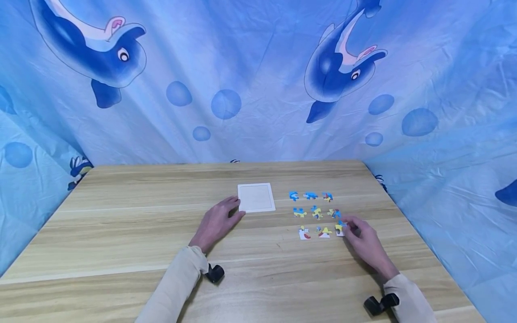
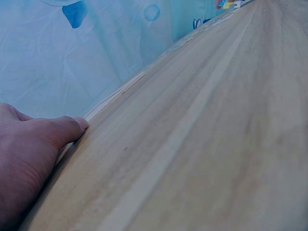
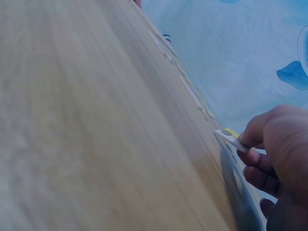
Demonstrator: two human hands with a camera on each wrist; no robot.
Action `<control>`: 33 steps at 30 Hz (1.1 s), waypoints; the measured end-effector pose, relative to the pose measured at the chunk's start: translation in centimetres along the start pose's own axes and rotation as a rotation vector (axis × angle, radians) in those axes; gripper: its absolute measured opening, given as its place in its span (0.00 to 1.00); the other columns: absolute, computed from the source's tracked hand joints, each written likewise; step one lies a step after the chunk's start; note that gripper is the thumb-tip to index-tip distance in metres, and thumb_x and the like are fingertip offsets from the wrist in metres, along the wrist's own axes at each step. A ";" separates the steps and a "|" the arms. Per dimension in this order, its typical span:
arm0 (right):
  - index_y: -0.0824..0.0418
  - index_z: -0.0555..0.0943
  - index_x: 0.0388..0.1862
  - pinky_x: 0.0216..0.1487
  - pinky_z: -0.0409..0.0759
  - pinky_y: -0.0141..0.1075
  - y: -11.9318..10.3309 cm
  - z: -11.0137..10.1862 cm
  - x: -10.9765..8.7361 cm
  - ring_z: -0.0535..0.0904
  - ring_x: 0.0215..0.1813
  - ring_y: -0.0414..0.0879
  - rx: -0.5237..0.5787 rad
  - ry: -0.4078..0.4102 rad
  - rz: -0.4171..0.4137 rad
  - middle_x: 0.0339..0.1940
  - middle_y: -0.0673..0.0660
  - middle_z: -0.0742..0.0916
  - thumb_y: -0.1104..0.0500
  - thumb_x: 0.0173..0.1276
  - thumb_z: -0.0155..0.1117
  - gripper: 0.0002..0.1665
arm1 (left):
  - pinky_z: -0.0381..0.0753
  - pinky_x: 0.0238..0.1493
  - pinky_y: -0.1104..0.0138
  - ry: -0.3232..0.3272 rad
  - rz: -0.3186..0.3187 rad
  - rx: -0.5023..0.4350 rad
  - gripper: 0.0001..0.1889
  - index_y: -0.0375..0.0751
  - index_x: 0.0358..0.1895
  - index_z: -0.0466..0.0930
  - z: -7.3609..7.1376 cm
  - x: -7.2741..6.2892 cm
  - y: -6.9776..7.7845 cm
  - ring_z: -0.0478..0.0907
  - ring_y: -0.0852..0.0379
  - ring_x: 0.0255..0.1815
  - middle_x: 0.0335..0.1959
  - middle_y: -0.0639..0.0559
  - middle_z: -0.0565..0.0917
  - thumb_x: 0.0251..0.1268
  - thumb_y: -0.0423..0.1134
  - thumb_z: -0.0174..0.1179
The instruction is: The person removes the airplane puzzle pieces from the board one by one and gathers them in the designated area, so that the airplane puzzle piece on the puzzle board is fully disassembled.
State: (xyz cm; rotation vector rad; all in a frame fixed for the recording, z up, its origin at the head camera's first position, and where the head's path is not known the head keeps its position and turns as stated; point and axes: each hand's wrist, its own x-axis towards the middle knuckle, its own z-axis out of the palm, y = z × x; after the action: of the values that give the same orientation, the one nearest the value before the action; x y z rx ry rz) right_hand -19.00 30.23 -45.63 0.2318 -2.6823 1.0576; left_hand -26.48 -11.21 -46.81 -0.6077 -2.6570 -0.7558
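My right hand (image 1: pixel 365 240) pinches a jigsaw puzzle piece (image 1: pixel 339 230) at the near right corner of a group of pieces. In the right wrist view, thumb and fingertips grip this piece (image 3: pixel 230 139) by its edge, tilted just over the wood. Several more jigsaw pieces (image 1: pixel 317 212), in blue, yellow, red and white, lie apart in three rows. To their left sits a flat square puzzle tray (image 1: pixel 255 209) with a white border. My left hand (image 1: pixel 218 222) rests at the tray's left side, thumb at its near corner and fingers along the edge.
Everything lies on a wood-grain table (image 1: pixel 121 233). A blue curtain (image 1: pixel 266 134) printed with dolphins and bubbles hangs behind it and along both sides. Black wrist cameras (image 1: pixel 215 273) sit on both sleeves, close to the tabletop.
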 end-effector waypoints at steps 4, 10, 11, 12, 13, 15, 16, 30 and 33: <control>0.65 0.80 0.51 0.35 0.75 0.29 -0.2 -0.2 0.0 0.74 0.36 0.41 0.010 -0.024 0.016 0.35 0.54 0.80 0.69 0.67 0.58 0.13 | 0.74 0.61 0.53 0.000 0.000 -0.001 0.18 0.43 0.48 0.84 0.0 0.0 0.0 0.73 0.48 0.64 0.61 0.47 0.78 0.67 0.53 0.59; 0.65 0.80 0.51 0.35 0.74 0.31 -0.1 -0.3 -0.1 0.74 0.36 0.42 -0.040 -0.039 0.016 0.35 0.53 0.81 0.68 0.67 0.59 0.14 | 0.74 0.61 0.52 -0.004 -0.003 0.000 0.17 0.44 0.46 0.84 0.0 -0.1 0.1 0.73 0.48 0.64 0.61 0.47 0.78 0.67 0.52 0.59; 0.64 0.81 0.51 0.38 0.72 0.33 -0.1 -0.3 -0.1 0.74 0.37 0.43 -0.057 -0.035 0.006 0.35 0.53 0.81 0.68 0.67 0.60 0.14 | 0.74 0.61 0.52 -0.003 -0.002 0.000 0.17 0.44 0.46 0.84 0.0 -0.1 0.1 0.73 0.48 0.64 0.61 0.47 0.78 0.67 0.52 0.59; 0.64 0.81 0.51 0.41 0.69 0.36 0.0 -0.3 -0.1 0.73 0.38 0.44 -0.077 -0.028 -0.002 0.35 0.53 0.82 0.67 0.66 0.60 0.14 | 0.74 0.61 0.52 -0.004 -0.003 0.001 0.16 0.44 0.45 0.84 0.0 -0.1 0.1 0.73 0.48 0.64 0.61 0.47 0.78 0.67 0.52 0.59; 0.64 0.81 0.50 0.43 0.66 0.39 0.0 -0.3 -0.1 0.73 0.39 0.46 -0.097 -0.021 -0.012 0.35 0.53 0.82 0.67 0.66 0.61 0.14 | 0.74 0.61 0.52 -0.004 -0.002 0.002 0.16 0.44 0.45 0.84 0.0 -0.1 0.1 0.73 0.48 0.64 0.61 0.47 0.78 0.67 0.52 0.59; 0.63 0.82 0.50 0.44 0.60 0.44 0.0 -0.3 -0.1 0.72 0.40 0.49 -0.134 -0.009 -0.028 0.35 0.54 0.83 0.66 0.65 0.62 0.14 | 0.74 0.61 0.52 -0.003 -0.002 0.002 0.17 0.44 0.45 0.84 0.1 -0.1 0.1 0.73 0.48 0.64 0.61 0.47 0.78 0.67 0.53 0.59; 0.62 0.82 0.50 0.43 0.57 0.45 0.0 -0.2 -0.1 0.71 0.41 0.50 -0.153 -0.005 -0.028 0.35 0.54 0.83 0.65 0.65 0.63 0.14 | 0.74 0.61 0.53 -0.003 0.000 0.003 0.16 0.44 0.44 0.84 0.0 -0.1 0.1 0.73 0.48 0.64 0.61 0.47 0.78 0.67 0.53 0.59; 0.60 0.80 0.53 0.50 0.58 0.57 0.3 -0.1 -0.1 0.70 0.52 0.59 -0.188 -0.016 0.010 0.42 0.59 0.82 0.60 0.70 0.59 0.14 | 0.74 0.61 0.52 -0.012 -0.009 0.003 0.16 0.45 0.44 0.84 0.1 0.0 0.0 0.72 0.48 0.64 0.61 0.47 0.78 0.67 0.53 0.59; 0.61 0.79 0.54 0.53 0.56 0.62 0.4 -0.3 -0.1 0.68 0.56 0.63 -0.174 -0.018 0.026 0.48 0.63 0.82 0.57 0.73 0.56 0.15 | 0.74 0.62 0.52 -0.017 -0.016 -0.001 0.20 0.43 0.52 0.83 0.1 -0.1 0.0 0.72 0.48 0.65 0.62 0.47 0.77 0.67 0.54 0.58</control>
State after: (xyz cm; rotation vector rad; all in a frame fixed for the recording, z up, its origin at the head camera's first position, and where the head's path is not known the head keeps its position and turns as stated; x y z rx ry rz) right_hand -18.93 30.70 -45.74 0.1743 -2.7799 0.8266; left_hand -26.42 -11.19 -46.95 -0.5956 -2.6801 -0.7600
